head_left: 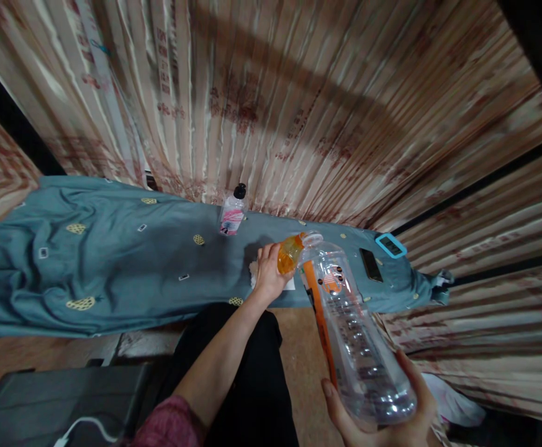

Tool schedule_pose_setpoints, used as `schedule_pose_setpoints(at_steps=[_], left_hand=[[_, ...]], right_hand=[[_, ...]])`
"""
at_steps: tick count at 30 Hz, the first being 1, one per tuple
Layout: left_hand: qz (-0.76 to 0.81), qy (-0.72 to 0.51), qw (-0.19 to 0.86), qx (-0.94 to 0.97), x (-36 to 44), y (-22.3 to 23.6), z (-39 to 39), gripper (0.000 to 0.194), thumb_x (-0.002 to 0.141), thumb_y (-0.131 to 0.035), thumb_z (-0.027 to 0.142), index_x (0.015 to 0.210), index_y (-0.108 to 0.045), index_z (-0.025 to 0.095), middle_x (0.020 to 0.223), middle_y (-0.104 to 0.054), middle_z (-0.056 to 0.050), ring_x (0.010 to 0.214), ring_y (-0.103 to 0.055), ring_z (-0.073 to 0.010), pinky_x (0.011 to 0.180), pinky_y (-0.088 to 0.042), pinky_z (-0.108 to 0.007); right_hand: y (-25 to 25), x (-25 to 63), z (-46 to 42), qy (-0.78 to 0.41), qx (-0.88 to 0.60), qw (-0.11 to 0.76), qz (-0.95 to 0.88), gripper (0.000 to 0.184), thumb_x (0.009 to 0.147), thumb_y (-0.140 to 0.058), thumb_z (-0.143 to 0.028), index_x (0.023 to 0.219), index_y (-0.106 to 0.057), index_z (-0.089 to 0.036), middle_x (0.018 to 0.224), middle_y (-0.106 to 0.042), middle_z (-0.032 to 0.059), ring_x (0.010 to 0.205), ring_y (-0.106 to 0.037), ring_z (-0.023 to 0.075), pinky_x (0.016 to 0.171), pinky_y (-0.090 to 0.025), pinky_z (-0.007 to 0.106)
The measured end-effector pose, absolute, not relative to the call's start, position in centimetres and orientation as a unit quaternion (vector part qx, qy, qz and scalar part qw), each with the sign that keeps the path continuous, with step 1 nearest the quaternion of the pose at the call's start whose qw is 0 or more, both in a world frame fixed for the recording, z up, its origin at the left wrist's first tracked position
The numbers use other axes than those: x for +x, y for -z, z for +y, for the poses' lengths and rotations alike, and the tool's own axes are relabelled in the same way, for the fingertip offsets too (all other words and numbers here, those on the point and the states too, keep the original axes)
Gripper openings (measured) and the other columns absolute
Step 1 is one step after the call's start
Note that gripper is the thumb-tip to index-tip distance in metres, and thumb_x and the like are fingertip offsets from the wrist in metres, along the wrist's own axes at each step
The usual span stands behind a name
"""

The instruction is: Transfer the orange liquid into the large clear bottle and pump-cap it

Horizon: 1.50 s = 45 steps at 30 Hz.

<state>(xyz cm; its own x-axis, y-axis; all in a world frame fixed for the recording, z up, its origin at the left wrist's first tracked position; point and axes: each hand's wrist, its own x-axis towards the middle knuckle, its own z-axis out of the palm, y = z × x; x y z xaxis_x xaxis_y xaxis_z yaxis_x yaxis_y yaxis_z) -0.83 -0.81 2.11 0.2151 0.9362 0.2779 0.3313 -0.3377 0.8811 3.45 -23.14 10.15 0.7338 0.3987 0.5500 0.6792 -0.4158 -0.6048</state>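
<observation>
My left hand (269, 273) is closed around a small bottle of orange liquid (291, 254), tilted with its neck pointing right. A large clear plastic bottle (352, 335) with an orange label is gripped near its base by my right hand (385, 425). It slants up and to the left, so its mouth meets or overlaps the neck of the small bottle; whether they touch I cannot tell. No liquid clearly shows inside the large bottle. Beneath my left hand, partly hidden, lies something white like tissue or paper (290, 284).
A long surface under a teal pineapple-print cloth (126, 267) runs across the view. On it stand a clear bottle with black cap (233, 214), a dark phone (371, 265) and a blue-framed device (390, 246). Curtains (261, 124) hang behind; a grey case (61, 403) with white cable sits lower left.
</observation>
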Motion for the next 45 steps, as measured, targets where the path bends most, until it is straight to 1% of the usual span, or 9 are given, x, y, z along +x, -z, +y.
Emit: schedule_pose_setpoints(at_steps=[4, 12, 17, 21, 27, 30, 33, 38, 45], left_hand=[[0.451, -0.435, 0.351, 0.696, -0.9, -2.1, -0.8, 0.058, 0.067, -0.068, 0.015, 0.123, -0.052, 0.018, 0.121, -0.056, -0.009, 0.111, -0.049, -0.0272, 0.098, -0.045, -0.043], [0.449, -0.436, 0.354, 0.695, -1.0, -2.3, -0.8, 0.058, 0.067, -0.068, 0.016, 0.122, -0.053, 0.019, 0.120, -0.056, -0.009, 0.111, -0.050, -0.0275, 0.100, -0.045, -0.044], [0.450, -0.438, 0.361, 0.690, -1.0, -2.4, -0.9, 0.060, 0.066, -0.068, 0.014, 0.123, -0.052, 0.019, 0.121, -0.055, -0.008, 0.113, -0.049, -0.0276, 0.102, -0.044, -0.044], [0.445, -0.446, 0.364, 0.687, -1.1, -2.3, -0.9, 0.060, 0.066, -0.068, 0.014, 0.123, -0.052, 0.019, 0.123, -0.054, -0.008, 0.114, -0.048, -0.0269, 0.104, -0.044, -0.043], [0.438, -0.455, 0.352, 0.691, -1.0, -1.8, -0.8, 0.058, 0.067, -0.067, 0.014, 0.122, -0.053, 0.019, 0.121, -0.055, -0.009, 0.112, -0.049, -0.0271, 0.101, -0.045, -0.044], [0.439, -0.451, 0.346, 0.696, -0.9, -1.8, -0.6, 0.058, 0.066, -0.068, 0.015, 0.123, -0.053, 0.017, 0.119, -0.056, -0.009, 0.111, -0.049, -0.0276, 0.100, -0.045, -0.044], [0.437, -0.447, 0.341, 0.702, -0.8, -1.8, -0.5, 0.058, 0.066, -0.069, 0.016, 0.122, -0.053, 0.017, 0.118, -0.056, -0.009, 0.111, -0.049, -0.0279, 0.101, -0.044, -0.045], [0.439, -0.447, 0.341, 0.701, -0.8, -1.8, -0.6, 0.060, 0.066, -0.069, 0.016, 0.123, -0.052, 0.017, 0.120, -0.056, -0.009, 0.111, -0.049, -0.0278, 0.102, -0.043, -0.044], [0.441, -0.444, 0.342, 0.701, -0.9, -1.9, -0.5, 0.059, 0.066, -0.068, 0.016, 0.123, -0.053, 0.016, 0.119, -0.056, -0.010, 0.111, -0.048, -0.0276, 0.103, -0.043, -0.045]], right_hand=[[-10.0, 3.7, -23.3, 0.168, -0.819, 0.431, -0.340, 0.116, 0.052, -0.074, -0.074, 0.137, -0.045, 0.000, 0.122, -0.060, 0.0291, 0.105, -0.063, 0.0435, 0.092, -0.049, 0.062], [-10.0, 3.5, -23.2, 0.165, -0.832, 0.416, -0.327, 0.117, 0.053, -0.069, -0.080, 0.138, -0.045, -0.004, 0.121, -0.060, 0.0272, 0.102, -0.063, 0.0463, 0.086, -0.050, 0.065], [-9.9, 3.7, -23.3, 0.166, -0.828, 0.410, -0.344, 0.115, 0.055, -0.068, -0.080, 0.140, -0.042, -0.006, 0.122, -0.060, 0.0248, 0.105, -0.064, 0.0422, 0.086, -0.054, 0.059], [-9.2, 4.5, -23.5, 0.196, -0.808, 0.407, -0.379, 0.115, 0.055, -0.072, -0.076, 0.136, -0.045, 0.000, 0.121, -0.060, 0.0290, 0.102, -0.066, 0.0396, 0.086, -0.056, 0.053], [-8.7, 5.2, -23.4, 0.200, -0.789, 0.418, -0.404, 0.115, 0.056, -0.073, -0.073, 0.137, -0.042, 0.003, 0.121, -0.058, 0.0314, 0.103, -0.065, 0.0408, 0.086, -0.055, 0.055], [-9.0, 4.7, -23.4, 0.186, -0.809, 0.412, -0.375, 0.115, 0.057, -0.069, -0.078, 0.139, -0.042, -0.003, 0.123, -0.059, 0.0277, 0.105, -0.065, 0.0400, 0.088, -0.055, 0.056], [-9.5, 4.0, -23.4, 0.160, -0.836, 0.405, -0.335, 0.115, 0.055, -0.067, -0.081, 0.140, -0.042, -0.008, 0.124, -0.060, 0.0255, 0.105, -0.064, 0.0441, 0.085, -0.053, 0.062], [-10.5, 3.2, -23.5, 0.099, -0.873, 0.386, -0.282, 0.119, 0.049, -0.063, -0.088, 0.142, -0.041, -0.017, 0.130, -0.058, 0.0200, 0.110, -0.062, 0.0433, 0.087, -0.053, 0.061], [-10.9, 3.0, -23.2, 0.071, -0.861, 0.427, -0.268, 0.122, 0.045, -0.066, -0.086, 0.141, -0.041, -0.016, 0.133, -0.056, 0.0198, 0.115, -0.057, 0.0469, 0.096, -0.044, 0.066]])
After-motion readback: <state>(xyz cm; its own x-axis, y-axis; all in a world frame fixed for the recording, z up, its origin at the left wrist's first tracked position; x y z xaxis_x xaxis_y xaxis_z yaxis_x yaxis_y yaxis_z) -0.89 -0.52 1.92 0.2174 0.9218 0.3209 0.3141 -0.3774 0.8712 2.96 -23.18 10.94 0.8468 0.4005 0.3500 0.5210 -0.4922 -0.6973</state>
